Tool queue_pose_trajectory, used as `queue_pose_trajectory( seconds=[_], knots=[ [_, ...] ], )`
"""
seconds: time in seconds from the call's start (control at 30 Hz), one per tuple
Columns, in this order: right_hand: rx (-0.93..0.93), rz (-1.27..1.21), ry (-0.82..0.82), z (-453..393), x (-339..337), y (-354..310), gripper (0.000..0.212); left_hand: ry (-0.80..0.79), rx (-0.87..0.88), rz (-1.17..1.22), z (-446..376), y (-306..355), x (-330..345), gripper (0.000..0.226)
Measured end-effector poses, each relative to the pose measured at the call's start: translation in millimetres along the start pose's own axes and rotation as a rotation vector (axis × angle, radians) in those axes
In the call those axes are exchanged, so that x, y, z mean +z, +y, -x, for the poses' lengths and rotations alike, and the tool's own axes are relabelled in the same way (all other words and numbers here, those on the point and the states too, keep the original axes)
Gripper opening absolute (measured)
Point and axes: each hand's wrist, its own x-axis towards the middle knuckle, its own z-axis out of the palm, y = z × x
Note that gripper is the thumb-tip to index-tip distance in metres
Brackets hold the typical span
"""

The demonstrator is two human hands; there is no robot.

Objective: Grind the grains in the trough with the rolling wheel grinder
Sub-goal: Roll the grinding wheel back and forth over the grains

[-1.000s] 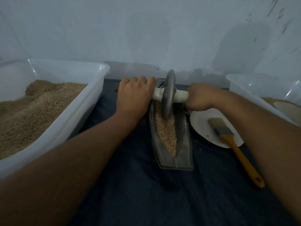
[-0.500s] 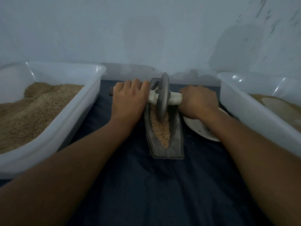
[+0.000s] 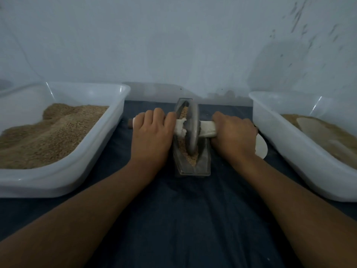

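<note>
A grey boat-shaped trough (image 3: 204, 163) lies on the dark cloth in the middle, with tan grains (image 3: 191, 158) in its groove. The grey grinding wheel (image 3: 191, 130) stands upright in the groove, near the trough's middle. A pale axle handle (image 3: 207, 130) runs through the wheel. My left hand (image 3: 151, 134) grips the left end of the axle, and my right hand (image 3: 234, 135) grips the right end. Both hands sit close beside the trough's sides.
A white tub (image 3: 81, 167) heaped with brown grain stands at the left. Another white tub (image 3: 301, 161) with finer tan material stands at the right. A white plate (image 3: 261, 147) peeks out behind my right hand. A pale wall rises just behind.
The wheel has rolled toward me along the trough, from its far end to near its middle. The view shifted, and the plate with the brush is now mostly hidden behind my right hand.
</note>
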Motion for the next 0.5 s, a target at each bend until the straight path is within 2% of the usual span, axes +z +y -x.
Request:
queue_pose_trajectory(
  seconds=[0.17,0.33,0.5],
  knots=[
    [-0.017,0.027,0.002,-4,5,2,0.029,0.003,-0.006,0.0,2,-1,3,0.012],
    [0.016,-0.011,-0.174,-20,20,9,0.012,-0.058,0.02,-0.034,-15,-3,16,0.011],
    [0.0,-0.007,-0.376,-48,26,15,0.014,-0.152,0.028,0.0,-29,-8,33,0.015]
  ],
)
